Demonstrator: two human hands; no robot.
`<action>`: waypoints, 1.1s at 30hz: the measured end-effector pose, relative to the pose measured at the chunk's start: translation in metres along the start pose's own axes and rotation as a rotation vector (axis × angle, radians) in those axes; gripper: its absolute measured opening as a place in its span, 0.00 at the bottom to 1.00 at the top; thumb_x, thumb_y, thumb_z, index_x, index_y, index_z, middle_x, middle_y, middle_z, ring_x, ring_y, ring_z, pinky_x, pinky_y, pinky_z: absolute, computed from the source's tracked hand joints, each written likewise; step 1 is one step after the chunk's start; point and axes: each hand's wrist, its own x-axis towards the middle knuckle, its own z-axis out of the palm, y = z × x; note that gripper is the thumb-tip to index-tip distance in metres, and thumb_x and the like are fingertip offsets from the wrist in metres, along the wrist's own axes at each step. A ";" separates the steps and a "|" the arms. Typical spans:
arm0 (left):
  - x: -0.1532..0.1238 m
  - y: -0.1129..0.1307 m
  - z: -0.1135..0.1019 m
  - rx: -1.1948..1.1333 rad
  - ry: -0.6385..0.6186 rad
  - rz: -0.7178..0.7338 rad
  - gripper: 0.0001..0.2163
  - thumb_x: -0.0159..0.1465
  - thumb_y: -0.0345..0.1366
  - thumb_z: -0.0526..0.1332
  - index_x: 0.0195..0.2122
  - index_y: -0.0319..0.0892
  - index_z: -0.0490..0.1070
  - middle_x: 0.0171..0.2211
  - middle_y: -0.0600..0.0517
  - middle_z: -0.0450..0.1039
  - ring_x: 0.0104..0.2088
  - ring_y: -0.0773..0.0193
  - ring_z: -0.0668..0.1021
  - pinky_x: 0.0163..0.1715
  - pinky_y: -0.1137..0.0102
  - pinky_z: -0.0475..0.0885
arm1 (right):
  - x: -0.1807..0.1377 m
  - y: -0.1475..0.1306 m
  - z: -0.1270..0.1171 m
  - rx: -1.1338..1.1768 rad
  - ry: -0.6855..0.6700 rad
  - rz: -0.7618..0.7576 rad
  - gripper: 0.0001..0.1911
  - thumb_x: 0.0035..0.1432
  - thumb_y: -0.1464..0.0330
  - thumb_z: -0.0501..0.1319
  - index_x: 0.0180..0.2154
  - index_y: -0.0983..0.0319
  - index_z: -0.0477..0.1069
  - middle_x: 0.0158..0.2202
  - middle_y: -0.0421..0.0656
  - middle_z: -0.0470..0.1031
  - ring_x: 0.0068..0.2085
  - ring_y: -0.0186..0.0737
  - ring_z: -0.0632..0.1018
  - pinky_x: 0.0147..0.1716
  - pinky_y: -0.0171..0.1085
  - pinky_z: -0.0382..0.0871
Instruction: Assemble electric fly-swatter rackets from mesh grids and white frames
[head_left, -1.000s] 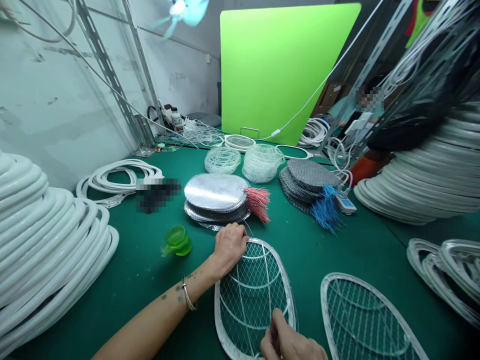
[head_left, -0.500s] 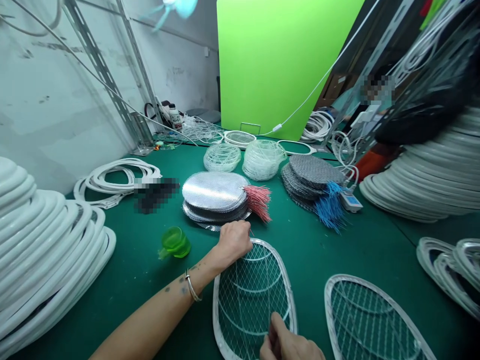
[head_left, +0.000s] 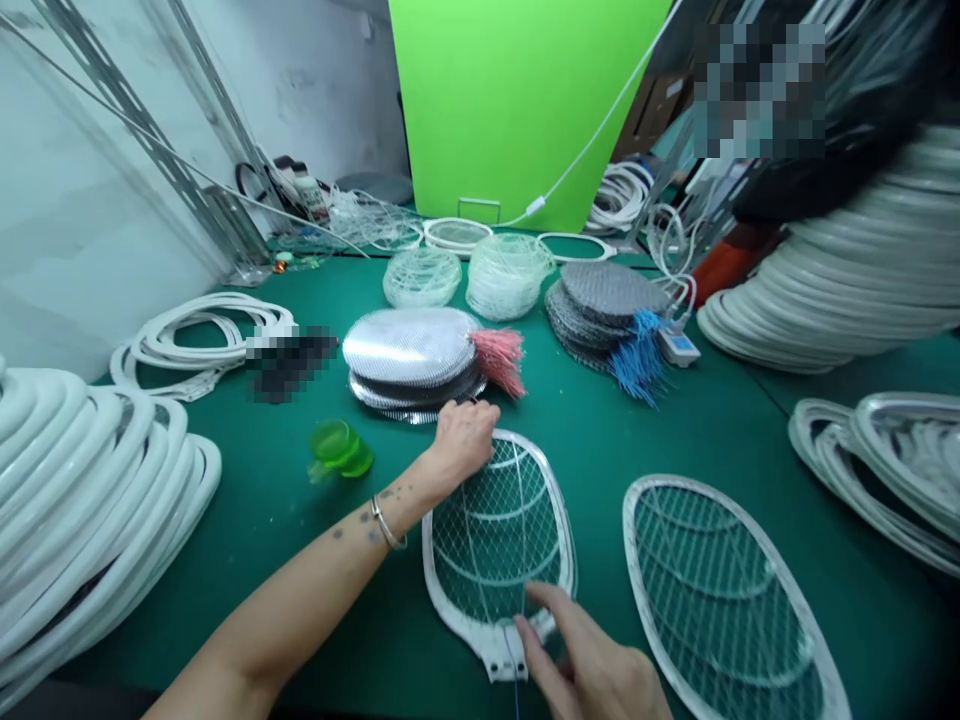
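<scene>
Under everything we have the green table (head_left: 720,435). At its right side lies another meshed frame (head_left: 724,585), apart from our work. Nearest us on the table, between our 2 hands, is the meshed white frame (head_left: 491,545). Our right hand (head_left: 592,655) is at its neck end, thumb and index finger spread apart. Our left hand (head_left: 465,438) covers the upper-left rim, its fingertips hidden, so we cannot tell whether they pinch. A thin wire (head_left: 512,655) crosses the neck: a snagging finger could kink it, and weak left-hand pressure could let the frame slide.
</scene>
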 end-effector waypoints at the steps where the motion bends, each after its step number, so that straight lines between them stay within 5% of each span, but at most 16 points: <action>1: -0.001 -0.001 0.001 -0.010 0.013 -0.002 0.08 0.60 0.25 0.56 0.37 0.41 0.71 0.37 0.47 0.74 0.42 0.54 0.76 0.42 0.62 0.65 | -0.004 -0.001 -0.007 0.053 0.017 -0.011 0.16 0.66 0.66 0.52 0.54 0.59 0.64 0.47 0.48 0.78 0.27 0.33 0.80 0.21 0.27 0.70; 3: -0.004 -0.002 0.002 -0.035 0.043 -0.015 0.06 0.63 0.27 0.55 0.37 0.41 0.71 0.38 0.46 0.74 0.43 0.54 0.75 0.43 0.62 0.65 | -0.013 -0.004 -0.016 0.130 0.068 -0.009 0.17 0.66 0.68 0.54 0.56 0.60 0.63 0.51 0.50 0.76 0.28 0.32 0.79 0.26 0.28 0.72; 7: -0.038 -0.002 -0.003 -0.114 0.140 -0.021 0.07 0.69 0.36 0.55 0.42 0.42 0.70 0.40 0.49 0.73 0.42 0.59 0.75 0.43 0.66 0.66 | -0.031 -0.006 -0.013 0.210 0.133 -0.085 0.09 0.62 0.73 0.59 0.44 0.58 0.72 0.36 0.42 0.79 0.30 0.33 0.78 0.31 0.31 0.71; 12: -0.133 0.007 -0.001 -0.476 0.033 0.405 0.07 0.68 0.40 0.59 0.42 0.44 0.72 0.41 0.52 0.74 0.42 0.64 0.75 0.41 0.70 0.69 | -0.039 0.002 0.002 0.113 0.162 -0.232 0.12 0.62 0.74 0.60 0.47 0.59 0.74 0.41 0.42 0.79 0.36 0.36 0.78 0.36 0.34 0.71; 16: -0.180 0.009 0.018 -0.388 0.038 0.540 0.08 0.69 0.33 0.56 0.47 0.43 0.71 0.43 0.50 0.75 0.43 0.61 0.75 0.43 0.66 0.70 | -0.039 0.006 0.004 0.056 0.121 -0.292 0.14 0.62 0.74 0.58 0.49 0.58 0.73 0.41 0.41 0.79 0.34 0.36 0.77 0.33 0.36 0.70; 22: -0.184 0.006 0.029 -0.354 0.156 0.576 0.08 0.69 0.29 0.55 0.45 0.40 0.72 0.40 0.49 0.76 0.40 0.62 0.75 0.42 0.67 0.72 | -0.035 0.005 0.001 0.004 0.107 -0.319 0.13 0.62 0.74 0.58 0.47 0.59 0.74 0.40 0.41 0.79 0.33 0.36 0.75 0.32 0.36 0.67; 33: -0.183 0.012 0.023 -0.156 0.101 0.622 0.09 0.70 0.29 0.52 0.45 0.39 0.70 0.39 0.49 0.74 0.38 0.63 0.75 0.40 0.65 0.70 | -0.033 0.008 -0.003 0.043 0.038 -0.302 0.12 0.63 0.73 0.57 0.47 0.59 0.73 0.35 0.41 0.76 0.31 0.36 0.72 0.30 0.37 0.60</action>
